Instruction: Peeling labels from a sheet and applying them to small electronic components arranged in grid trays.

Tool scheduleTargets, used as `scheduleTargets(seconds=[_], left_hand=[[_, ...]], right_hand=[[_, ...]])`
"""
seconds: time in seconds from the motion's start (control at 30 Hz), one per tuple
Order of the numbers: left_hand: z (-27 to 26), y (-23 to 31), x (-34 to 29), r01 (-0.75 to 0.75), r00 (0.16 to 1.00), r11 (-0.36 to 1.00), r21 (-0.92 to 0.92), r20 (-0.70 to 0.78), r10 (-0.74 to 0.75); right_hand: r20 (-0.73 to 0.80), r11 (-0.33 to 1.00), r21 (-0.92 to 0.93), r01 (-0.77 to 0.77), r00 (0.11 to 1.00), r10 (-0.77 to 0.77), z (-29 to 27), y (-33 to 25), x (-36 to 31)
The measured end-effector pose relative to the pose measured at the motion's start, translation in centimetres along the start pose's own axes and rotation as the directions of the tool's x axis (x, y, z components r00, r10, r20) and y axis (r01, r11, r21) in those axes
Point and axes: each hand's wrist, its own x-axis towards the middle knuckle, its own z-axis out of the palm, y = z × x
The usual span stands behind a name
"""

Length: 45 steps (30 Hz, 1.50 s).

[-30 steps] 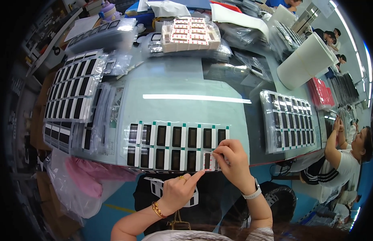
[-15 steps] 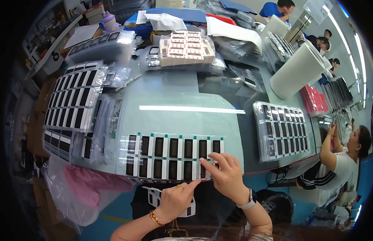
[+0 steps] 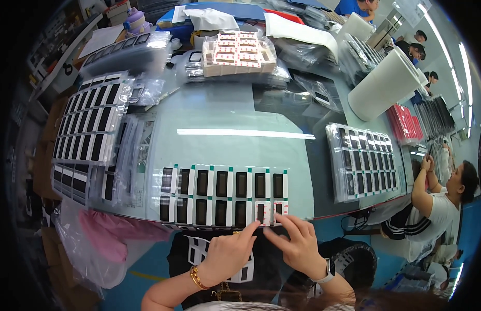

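Note:
At the table's near edge lies a sheet of dark rectangular panels (image 3: 221, 184) with white strips and green tabs, in rows. Two lower-right panels carry a red-and-white adhesive frame (image 3: 267, 217) and a second red-and-white frame (image 3: 285, 207). My left hand (image 3: 227, 256) reaches its straight index finger to the near edge of the first frame; its other fingers are folded or hidden. Just below the second frame is my right hand (image 3: 297, 246), thumb and index apart. Its index tip is at that frame's lower edge, and I see nothing held between the fingers.
Bagged panel sheets (image 3: 87, 122) are stacked at left, and another stack (image 3: 362, 163) at right. Behind stand a box of red-and-white pieces (image 3: 240, 54) and a white roll (image 3: 385, 85). A pink cloth (image 3: 108, 233) hangs at left. A co-worker (image 3: 447, 197) sits at right.
My right hand has moved right and nearer to me, uncovering the two red-and-white frames. My left index finger remains at the sheet's near edge. The whole view has shifted slightly.

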Motion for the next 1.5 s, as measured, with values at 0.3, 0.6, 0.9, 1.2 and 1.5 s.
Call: scheduleTargets(seconds=[0.3, 0.6, 0.9, 1.2, 1.5], left_hand=[[-0.6, -0.8, -0.5, 0.042, 0.999, -0.29, -0.956, 0.03, 0.045], [-1.8, -0.4, -1.3, 0.191, 0.978, -0.473, -0.86, 0.208, 0.016], [-2.9, -1.5, -4.4, 0.271, 0.948, 0.198, -0.942, 0.225, -0.227], [-2.1, -1.4, -4.2, 0.24, 0.95, 0.319, -0.917, 0.154, -0.27], [-2.9, -2.7, -3.2, 0.257, 0.957, 0.239, -0.936, 0.211, -0.199]], right_hand=[[0.229, 0.464, 0.862, -0.205, 0.973, 0.004, 0.0, -3.0, 2.1], [0.376, 0.213, 0.873, -0.438, 0.884, 0.277, 1.5, -2.9, -0.7], [-0.311, 0.689, 0.702, -0.18, 0.793, 0.523, -12.0, 0.8, 3.9], [0.214, 0.687, 0.704, -0.177, 0.976, 0.032, -1.4, -2.2, 3.3], [0.395, -0.131, 0.914, -0.384, 0.915, 0.074, 1.0, -3.5, 2.4]])
